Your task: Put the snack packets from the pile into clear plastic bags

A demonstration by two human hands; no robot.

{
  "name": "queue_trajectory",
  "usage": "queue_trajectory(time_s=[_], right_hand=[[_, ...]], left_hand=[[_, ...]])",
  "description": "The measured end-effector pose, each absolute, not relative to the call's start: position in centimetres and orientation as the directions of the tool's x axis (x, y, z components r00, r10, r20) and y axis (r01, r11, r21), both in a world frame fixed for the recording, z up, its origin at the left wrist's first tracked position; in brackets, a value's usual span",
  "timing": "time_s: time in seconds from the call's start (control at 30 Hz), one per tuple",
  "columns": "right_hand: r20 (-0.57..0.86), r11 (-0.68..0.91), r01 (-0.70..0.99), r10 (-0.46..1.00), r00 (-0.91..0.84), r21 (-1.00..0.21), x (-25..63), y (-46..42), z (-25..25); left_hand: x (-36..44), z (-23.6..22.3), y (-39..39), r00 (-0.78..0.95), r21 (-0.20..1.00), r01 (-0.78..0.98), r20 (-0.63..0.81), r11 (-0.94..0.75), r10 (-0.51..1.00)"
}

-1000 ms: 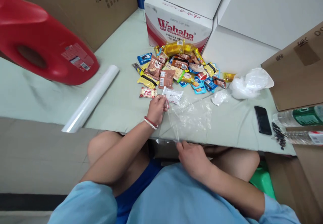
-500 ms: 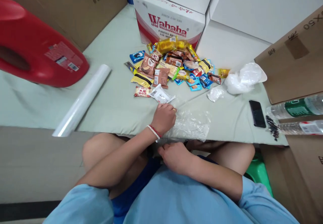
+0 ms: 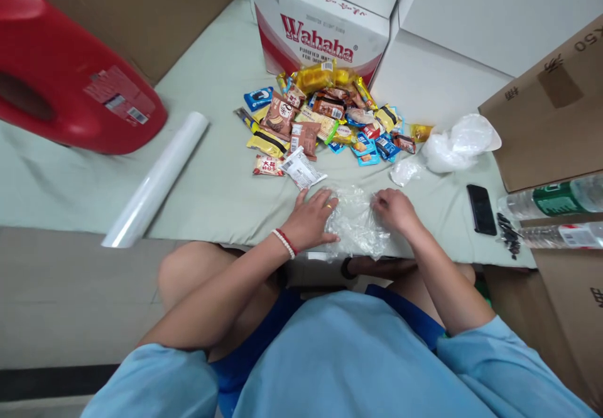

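Some clear plastic, crumpled, between left grip and right grip

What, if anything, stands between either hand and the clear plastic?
Nothing visible: the left hand meets the clear plastic on its left side, the right hand on its right. The white packet lies beyond the left hand, not between.

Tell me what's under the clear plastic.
Pale green cloth lies under the clear plastic; its creases, the left hand and the right hand hide parts.

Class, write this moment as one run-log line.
left hand: spread, at clear plastic; right hand: curled, at its right side; snack pile: beyond
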State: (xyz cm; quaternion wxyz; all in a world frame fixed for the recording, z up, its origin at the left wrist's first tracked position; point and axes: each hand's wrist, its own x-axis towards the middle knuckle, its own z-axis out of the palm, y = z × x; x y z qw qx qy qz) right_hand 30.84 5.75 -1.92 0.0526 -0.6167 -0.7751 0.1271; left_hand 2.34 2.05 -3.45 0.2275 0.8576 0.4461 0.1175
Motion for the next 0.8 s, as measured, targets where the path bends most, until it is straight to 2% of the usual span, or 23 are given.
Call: queue_trajectory(time_s=[0.13, 0.37, 0.47, 0.57, 0.63, 0.7, 0.8], right_hand=[[-0.012, 0.289, 0.909, 0.952, -0.306, -0.301, 32.4, 9.3, 0.8], [0.139, 0.379, 0.918, 0.922, -0.362, -0.122, 33.5, 15.0, 3.4], [0.251, 0.349, 0.932, 0.915, -0.317, -0.094, 32.2, 14.8, 3.5], [0.362, 0.363, 0.924, 0.883, -0.298, -0.123, 29.6, 11.1, 4.0], [0.318, 0.485, 0.86, 0.85, -0.421, -0.158, 27.6, 7.2, 3.9], [0.159, 0.666, 0.708, 0.745, -0.648, -0.234, 25.9, 3.2, 3.2], [-0.028, 0.718, 0.621, 0.647, -0.762, -0.315, 25.0, -1.0, 1.5]], left_hand=[[1.6, -4.4, 2.7, 0.616, 0.507, 0.687, -0.025, -0.521, 0.787], [2.4, -5.0, 2.9, 0.593, 0.553, 0.656, 0.043, -0.513, 0.804], [2.9, -5.0, 2.9, 0.533, 0.597, 0.649, 0.085, -0.471, 0.842], [3.2, -5.0, 3.3, 0.487, 0.636, 0.637, 0.105, -0.435, 0.867], [3.3, -5.1, 3.8, 0.473, 0.648, 0.632, 0.113, -0.425, 0.874], [3.3, -5.1, 4.3, 0.457, 0.645, 0.639, 0.122, -0.42, 0.881], [3.3, -5.1, 5.0, 0.414, 0.611, 0.684, 0.125, -0.399, 0.902]])
